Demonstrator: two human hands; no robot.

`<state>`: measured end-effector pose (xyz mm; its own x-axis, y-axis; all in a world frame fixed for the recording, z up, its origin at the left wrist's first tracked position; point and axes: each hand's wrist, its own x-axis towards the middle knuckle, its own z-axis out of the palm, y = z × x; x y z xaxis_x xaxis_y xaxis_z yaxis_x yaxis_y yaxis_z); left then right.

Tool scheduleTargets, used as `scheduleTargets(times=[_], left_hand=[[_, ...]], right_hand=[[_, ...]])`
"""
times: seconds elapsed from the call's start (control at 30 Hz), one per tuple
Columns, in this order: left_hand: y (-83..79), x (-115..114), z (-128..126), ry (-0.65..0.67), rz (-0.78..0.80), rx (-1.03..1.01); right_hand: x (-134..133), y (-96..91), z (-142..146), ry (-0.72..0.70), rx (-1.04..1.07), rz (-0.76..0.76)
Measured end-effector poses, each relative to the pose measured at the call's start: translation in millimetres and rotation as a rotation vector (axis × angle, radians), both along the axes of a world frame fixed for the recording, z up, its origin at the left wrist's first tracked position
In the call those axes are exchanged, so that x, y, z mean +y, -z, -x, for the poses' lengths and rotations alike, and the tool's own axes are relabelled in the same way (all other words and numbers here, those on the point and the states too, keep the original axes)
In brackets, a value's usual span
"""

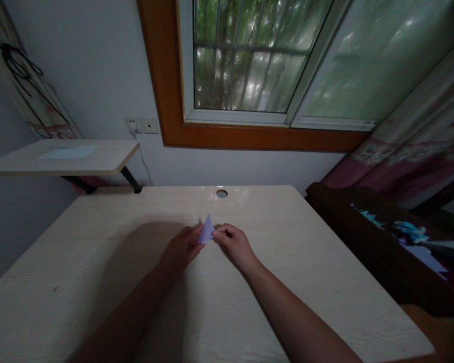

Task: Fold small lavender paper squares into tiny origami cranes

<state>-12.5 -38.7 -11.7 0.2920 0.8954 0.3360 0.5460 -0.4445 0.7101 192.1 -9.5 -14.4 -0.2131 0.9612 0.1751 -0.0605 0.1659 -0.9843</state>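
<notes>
Between my two hands is a small piece of folded purple paper [207,231], triangular, its point facing away from me. My left hand [182,246] pinches its left edge, with the thumb at the lower corner and the fingers near the side. At the lower right corner, the thumb and forefinger of my right hand [234,242] are closed on the paper. Both hands are just above or resting on the pale wooden table [227,312]; which of the two I cannot tell.
A raised shelf [109,157] with a sheet of paper [68,152] stands at the back left on black posts. A cable hole [222,193] is near the table's far edge. To the right is a dark wooden piece of furniture [348,217] with assorted items. A window [249,75] lies beyond.
</notes>
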Motion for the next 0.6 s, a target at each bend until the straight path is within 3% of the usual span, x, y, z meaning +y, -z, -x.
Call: scheduleTargets(times=[0.23,0.6], left_hand=[[4.2,0.6,-0.4,-0.012,0.027,-0.024],[-3.7,-0.6,1.6,-0.038,0.034,-0.012]], right_hand=[[-0.4,4.1,0.6,0.016,-0.030,0.016],[-1.3,-0.3,1.4,0.007,0.026,0.032]])
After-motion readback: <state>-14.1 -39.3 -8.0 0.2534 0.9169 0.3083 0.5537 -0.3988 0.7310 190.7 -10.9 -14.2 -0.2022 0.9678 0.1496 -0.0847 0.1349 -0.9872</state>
